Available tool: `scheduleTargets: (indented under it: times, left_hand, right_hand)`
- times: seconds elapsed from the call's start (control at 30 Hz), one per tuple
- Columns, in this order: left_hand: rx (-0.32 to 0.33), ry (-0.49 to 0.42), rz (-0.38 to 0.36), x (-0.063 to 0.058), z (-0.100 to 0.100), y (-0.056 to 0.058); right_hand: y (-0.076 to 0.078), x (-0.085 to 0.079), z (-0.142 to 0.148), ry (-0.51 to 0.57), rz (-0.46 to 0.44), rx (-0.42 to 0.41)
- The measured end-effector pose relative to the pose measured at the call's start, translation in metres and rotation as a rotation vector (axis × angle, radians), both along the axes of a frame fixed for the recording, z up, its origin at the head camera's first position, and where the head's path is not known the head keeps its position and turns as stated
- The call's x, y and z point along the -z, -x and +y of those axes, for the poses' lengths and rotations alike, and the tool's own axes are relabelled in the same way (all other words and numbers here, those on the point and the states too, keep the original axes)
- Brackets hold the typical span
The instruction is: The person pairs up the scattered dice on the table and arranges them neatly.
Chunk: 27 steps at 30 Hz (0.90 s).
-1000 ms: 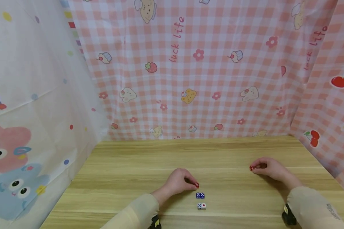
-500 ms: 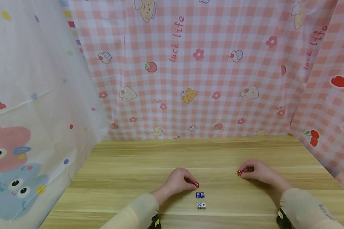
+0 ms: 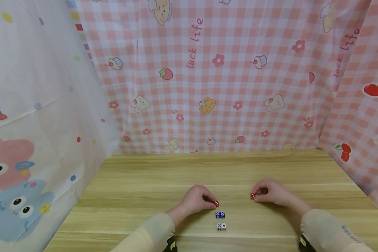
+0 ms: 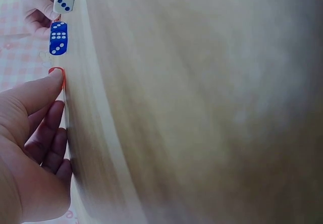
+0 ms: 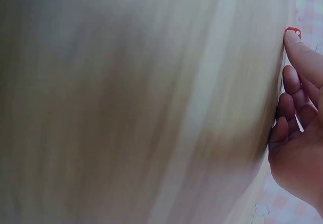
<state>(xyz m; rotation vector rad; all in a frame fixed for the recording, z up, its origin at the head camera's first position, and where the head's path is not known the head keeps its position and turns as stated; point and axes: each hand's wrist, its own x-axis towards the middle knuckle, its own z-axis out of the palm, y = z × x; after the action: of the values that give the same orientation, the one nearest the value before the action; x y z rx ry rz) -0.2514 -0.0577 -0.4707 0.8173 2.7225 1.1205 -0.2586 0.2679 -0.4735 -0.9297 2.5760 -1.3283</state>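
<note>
My left hand [image 3: 196, 198] pinches a red die [image 3: 216, 203] between thumb and fingers, low at the table just behind the blue pair. In the left wrist view the thumb covers most of that die, leaving a red edge. A second red die [image 3: 253, 196] is pinched at the fingertips of my right hand [image 3: 272, 192], to the right of the first with a gap of table between. Two blue dice [image 3: 220, 215] sit side by side in front of the left hand's die. Nearer to me, two white dice [image 3: 221, 226] form another side-by-side pair, roughly lined up with the blue ones.
Everything lies on a wood-grain table [image 3: 138, 175]. A pink checked cloth [image 3: 189, 87] hangs along its back edge and right side. On the left hangs a white cloth [image 3: 56, 115] with cartoon figures.
My right hand has come leftward and a little nearer to me, carrying its red die toward the left hand's die. My left hand and the blue and white dice have stayed in place.
</note>
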Motion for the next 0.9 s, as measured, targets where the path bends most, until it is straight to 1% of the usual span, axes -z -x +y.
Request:
scheduleTargets:
  times: [0.2,0.43,0.57,0.8,0.9]
  left_hand:
    - [0.007,-0.008,0.0,0.001,0.0,0.0]
    - [-0.002,0.019,0.008,0.001,-0.001,0.0]
    - [0.003,0.028,0.018,0.0,-0.001,-0.001]
    - [0.012,0.013,0.016,0.0,0.0,0.0]
    - [0.017,0.006,0.017,0.0,0.001,0.0]
  right_hand:
    - [-0.003,0.0,-0.016,-0.009,0.032,-0.013]
    - [-0.005,-0.001,-0.038,-0.085,0.022,0.005]
    - [-0.008,-0.004,-0.048,-0.086,0.01,-0.008]
    - [-0.008,-0.003,-0.059,-0.087,0.058,-0.017]
    - [-0.008,-0.002,-0.064,-0.09,0.054,-0.016]
